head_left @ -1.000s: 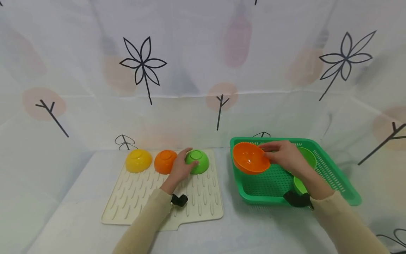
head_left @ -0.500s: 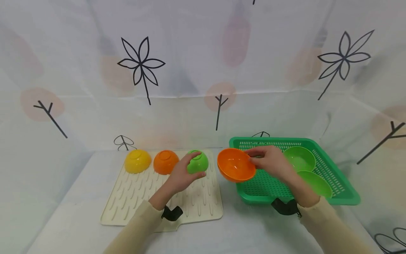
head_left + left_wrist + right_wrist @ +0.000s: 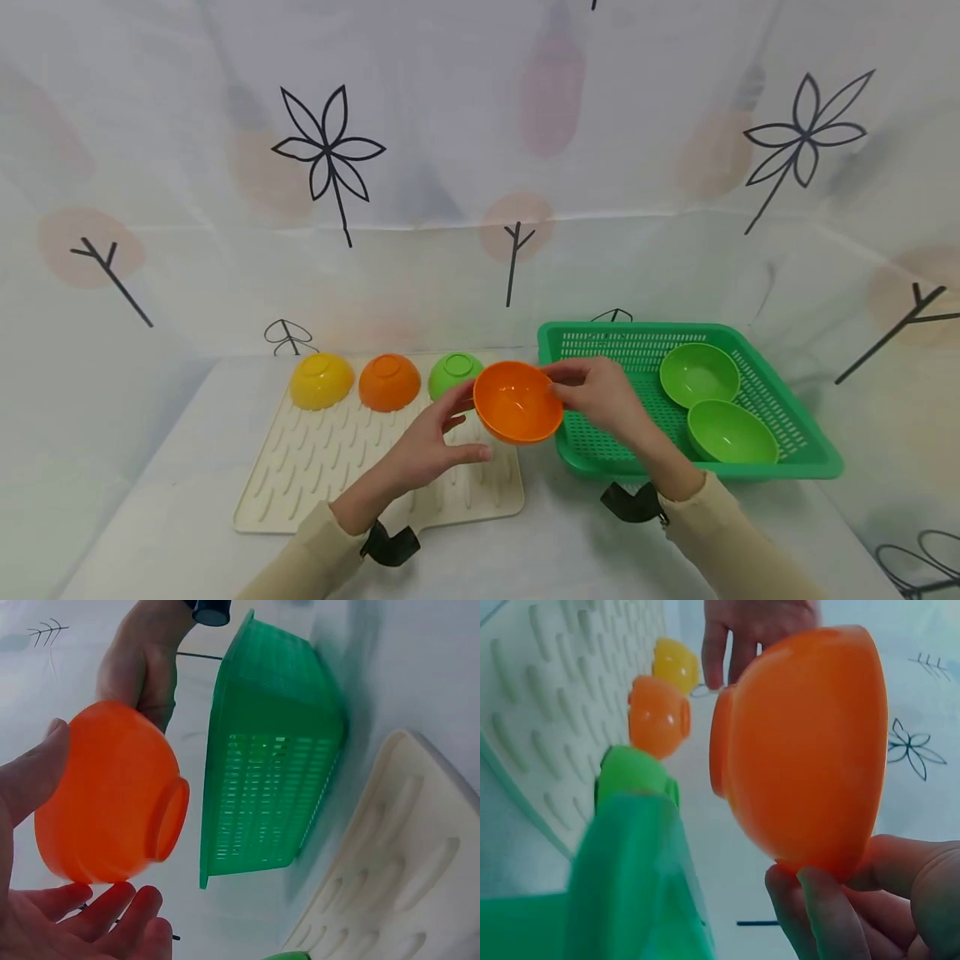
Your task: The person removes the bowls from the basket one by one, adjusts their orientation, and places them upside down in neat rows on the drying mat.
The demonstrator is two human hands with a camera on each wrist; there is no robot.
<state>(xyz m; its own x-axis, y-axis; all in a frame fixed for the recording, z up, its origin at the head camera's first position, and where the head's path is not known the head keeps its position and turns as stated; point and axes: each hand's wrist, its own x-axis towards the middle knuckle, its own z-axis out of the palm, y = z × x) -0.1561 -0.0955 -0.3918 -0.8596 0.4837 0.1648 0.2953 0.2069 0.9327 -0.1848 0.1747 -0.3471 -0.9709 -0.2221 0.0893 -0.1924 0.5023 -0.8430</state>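
We judge the main risk here to be a slip: the held orange bowl [image 3: 517, 404] hangs in the air by a grip at only 1 side, so its smooth wall could swivel or drop if the right hand [image 3: 600, 400] loosens before the left hand [image 3: 423, 450] has a firm hold. We also think a low swing to the left could knock the upturned green bowl [image 3: 454, 372], the nearest of 3 upturned bowls on the ridged mat [image 3: 300, 475], and push it into the upturned orange bowl [image 3: 389, 383]. A low swing to the right could catch the rim of the green basket [image 3: 637, 328], where 2 light green bowls [image 3: 700, 375] lie.

We see the held orange bowl between the 2 hands, above the bench [image 3: 165, 517], with its mouth tilted towards the head camera. The right hand's fingers pinch its right edge. The left hand's fingers are spread and ungripping at its left side, the thumb lower and apart from the others; we cannot tell whether the fingertips touch the wall. In the right wrist view, the foot of the bowl points away from the pinching fingers' palm side, towards the mat.
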